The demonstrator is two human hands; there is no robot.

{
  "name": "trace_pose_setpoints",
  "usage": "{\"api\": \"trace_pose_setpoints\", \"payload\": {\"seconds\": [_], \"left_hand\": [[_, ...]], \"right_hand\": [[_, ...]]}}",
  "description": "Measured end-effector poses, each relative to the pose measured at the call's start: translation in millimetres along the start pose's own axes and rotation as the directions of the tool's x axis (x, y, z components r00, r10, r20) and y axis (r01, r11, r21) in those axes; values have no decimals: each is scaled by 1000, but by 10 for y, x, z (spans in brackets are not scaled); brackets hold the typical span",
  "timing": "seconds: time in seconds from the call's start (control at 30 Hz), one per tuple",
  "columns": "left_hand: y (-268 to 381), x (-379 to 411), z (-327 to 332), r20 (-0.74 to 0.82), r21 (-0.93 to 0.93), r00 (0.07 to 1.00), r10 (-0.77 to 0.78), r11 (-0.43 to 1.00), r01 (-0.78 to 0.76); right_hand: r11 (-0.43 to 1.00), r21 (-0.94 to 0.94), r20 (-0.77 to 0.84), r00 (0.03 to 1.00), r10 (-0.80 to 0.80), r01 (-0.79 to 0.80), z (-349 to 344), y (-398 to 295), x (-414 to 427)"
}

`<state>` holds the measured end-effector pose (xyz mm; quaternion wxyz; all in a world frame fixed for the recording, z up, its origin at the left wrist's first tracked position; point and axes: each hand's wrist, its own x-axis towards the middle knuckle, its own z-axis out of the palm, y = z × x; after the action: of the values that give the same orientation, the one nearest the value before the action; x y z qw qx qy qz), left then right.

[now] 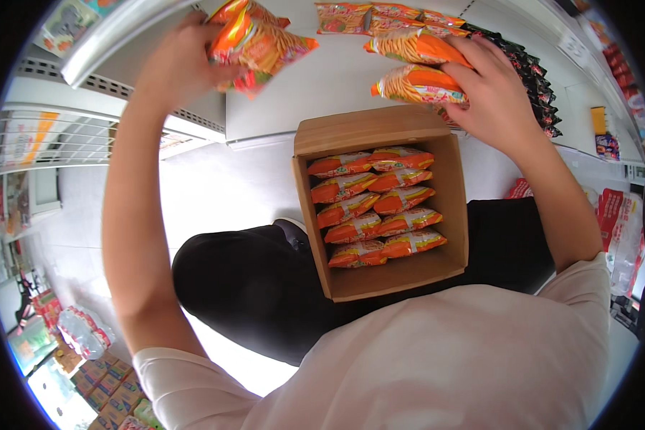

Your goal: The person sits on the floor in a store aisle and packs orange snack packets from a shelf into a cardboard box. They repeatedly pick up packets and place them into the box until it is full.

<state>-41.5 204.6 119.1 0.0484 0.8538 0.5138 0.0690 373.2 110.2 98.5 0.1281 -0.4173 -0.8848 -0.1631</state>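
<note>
My left hand (185, 64), somewhat blurred, holds orange snack bags (258, 48) over the left part of a white shelf (301, 86). On the right, my right hand (489, 91) grips orange snack bags (424, 86) by their ends, one nearer me than the other, above the shelf. Behind them lie rows of like orange bags (341, 19), with a long row of black bags (535, 80) to their right. An open cardboard box (398, 285) rests at my lap, with two columns of orange snack bags (408, 220) inside.
A wire rack (59, 140) and a metal shelf edge (107, 43) stand at the left. Shrink-wrapped bottles (86, 330) and stacked cartons (110, 389) are at the lower left. More plastic-wrapped goods (621, 242) stand at the right. A small blue pack (606, 146) lies on the right shelf.
</note>
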Motion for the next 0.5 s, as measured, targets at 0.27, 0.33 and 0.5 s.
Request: {"api": "trace_pose_setpoints", "payload": {"seconds": [0.27, 0.33, 0.5], "left_hand": [[1316, -738, -403, -55, -519, 997, 53, 852, -74], [1601, -854, -385, -9, -415, 985, 171, 896, -159], [1995, -933, 216, 199, -313, 959, 202, 940, -133]], "right_hand": [[977, 55, 216, 958, 191, -207, -738, 175, -316], [968, 88, 253, 945, 205, -234, -853, 200, -343], [973, 85, 247, 951, 188, -215, -923, 243, -505]]}}
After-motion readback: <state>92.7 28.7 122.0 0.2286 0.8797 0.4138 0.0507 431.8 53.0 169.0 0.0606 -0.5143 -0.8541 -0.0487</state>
